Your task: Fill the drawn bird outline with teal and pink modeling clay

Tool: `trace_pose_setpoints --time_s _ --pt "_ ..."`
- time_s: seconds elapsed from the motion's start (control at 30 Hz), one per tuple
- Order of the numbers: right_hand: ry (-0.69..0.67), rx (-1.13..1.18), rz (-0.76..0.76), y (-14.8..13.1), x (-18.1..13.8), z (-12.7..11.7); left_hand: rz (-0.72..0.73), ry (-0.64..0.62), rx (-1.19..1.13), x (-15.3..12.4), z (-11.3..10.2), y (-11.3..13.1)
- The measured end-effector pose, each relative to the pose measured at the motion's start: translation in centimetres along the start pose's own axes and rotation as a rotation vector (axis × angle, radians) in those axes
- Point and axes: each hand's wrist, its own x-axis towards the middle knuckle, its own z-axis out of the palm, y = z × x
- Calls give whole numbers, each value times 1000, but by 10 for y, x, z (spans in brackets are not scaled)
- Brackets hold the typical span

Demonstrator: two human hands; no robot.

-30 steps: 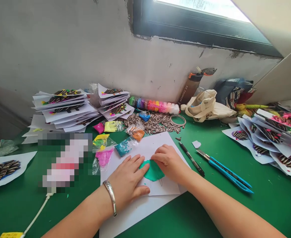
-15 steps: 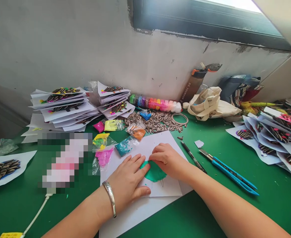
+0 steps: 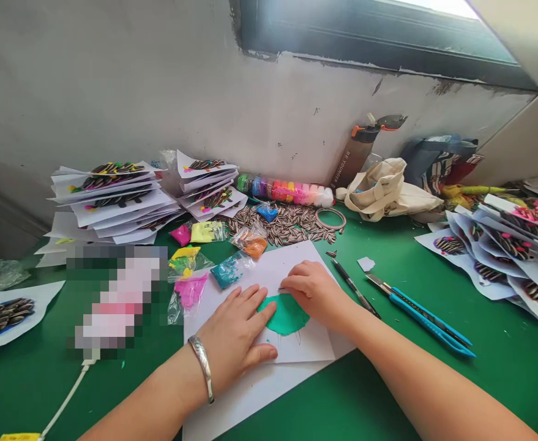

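A flat green clay shape (image 3: pixel 287 315) lies on a small white paper (image 3: pixel 315 346), with pencil lines showing below it. My left hand (image 3: pixel 237 327), a silver bangle at its wrist, rests flat with fingers spread; its index finger lies over the clay's left edge and the others touch the paper. At the clay's upper edge, my right hand (image 3: pixel 312 291) has thumb and fingers pinched together. A thin dark sliver shows at those fingertips, too small to name. Under the small paper lies a larger white sheet (image 3: pixel 232 401).
Bagged clay, such as a teal packet (image 3: pixel 228 271), and loose sunflower seeds (image 3: pixel 291 223) lie beyond my hands. To the right are a pen (image 3: pixel 354 288) and a blue utility knife (image 3: pixel 422 318). Seed-decorated cards (image 3: pixel 117 211) are stacked left, more cards (image 3: pixel 493 257) right.
My right hand's fingertips have shifted slightly up, baring more of the clay's upper edge. My left hand stays in place. The whole view has moved a little.
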Motion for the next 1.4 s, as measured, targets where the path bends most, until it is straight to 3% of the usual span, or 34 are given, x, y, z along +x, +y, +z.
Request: trace_pose_setpoints --time_s 0.23,0.7,0.97,1.4 --pt "-37 -19 -22 -4 -5 -3 1 -4 12 1 -1 -1" --pt "60 -51 57 6 -9 -7 12 24 -3 1 2 -3" --pt "-16 -69 20 0 -14 -8 18 19 18 0 1 -2" --pt "45 -33 78 4 -17 -8 10 29 -8 1 3 -2"
